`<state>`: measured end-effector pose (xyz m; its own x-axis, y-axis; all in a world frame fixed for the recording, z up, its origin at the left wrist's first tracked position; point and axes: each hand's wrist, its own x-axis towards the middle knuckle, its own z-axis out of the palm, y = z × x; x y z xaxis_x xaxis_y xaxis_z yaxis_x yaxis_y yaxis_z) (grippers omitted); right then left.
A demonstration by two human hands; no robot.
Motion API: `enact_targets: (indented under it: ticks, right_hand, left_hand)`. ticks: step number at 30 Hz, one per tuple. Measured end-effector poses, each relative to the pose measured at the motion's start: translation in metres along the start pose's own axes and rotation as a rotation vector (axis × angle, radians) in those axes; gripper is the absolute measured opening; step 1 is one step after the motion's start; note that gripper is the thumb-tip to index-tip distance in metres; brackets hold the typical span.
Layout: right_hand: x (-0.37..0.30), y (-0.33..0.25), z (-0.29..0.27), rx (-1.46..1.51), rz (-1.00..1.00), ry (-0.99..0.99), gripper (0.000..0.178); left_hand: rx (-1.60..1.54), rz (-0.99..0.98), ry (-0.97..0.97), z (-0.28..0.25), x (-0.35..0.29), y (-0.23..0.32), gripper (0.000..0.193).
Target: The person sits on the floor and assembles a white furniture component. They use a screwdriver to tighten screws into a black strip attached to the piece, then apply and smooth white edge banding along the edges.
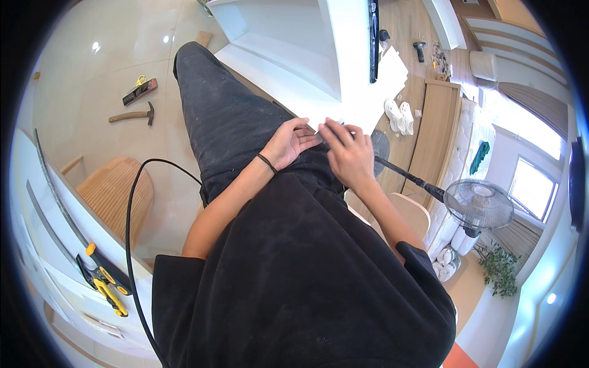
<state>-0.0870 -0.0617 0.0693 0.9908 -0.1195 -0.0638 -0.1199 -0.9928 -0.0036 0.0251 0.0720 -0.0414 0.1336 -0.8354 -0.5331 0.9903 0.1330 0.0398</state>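
My left hand [288, 144] is in front of my lap, wearing a thin dark band at the wrist, with its fingers stretched toward my right hand and its thumb apart. My right hand [350, 153] has its fingers bent and pressed together around something small. That small thing shows only as a greyish bit between the two hands, and I cannot make out its kind. Both hands meet at the near corner of a white panelled cabinet piece [288, 43], which stands open-sided beyond my lap. Bright glare washes out its surface beside my right fingers.
On the tiles at left lie a hammer [132, 116] and a dark block-shaped tool [140, 92]. Yellow-and-black hand tools [109, 279] rest on a white surface. A black cable [129, 227] loops past my left side. At right are a standing fan [478, 204] and white shoes [399, 116].
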Motion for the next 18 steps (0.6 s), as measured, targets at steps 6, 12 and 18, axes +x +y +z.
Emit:
enact_targets:
  ticks: [6,12,18]
  right_hand:
    - [-0.005,-0.005,0.003,0.029,-0.053,0.0,0.061]
    - [-0.004,-0.005,0.007,-0.004,0.019,0.035,0.061]
    - [-0.021,-0.03,0.001,0.211,-0.326,0.097,0.068]
  left_hand:
    - [-0.02,0.0,0.045,0.001,0.001,0.001,0.042]
    - [-0.003,0.009,0.018,-0.001,0.003,-0.002,0.043]
    - [-0.01,-0.055,0.05,0.0,-0.001,0.004,0.041]
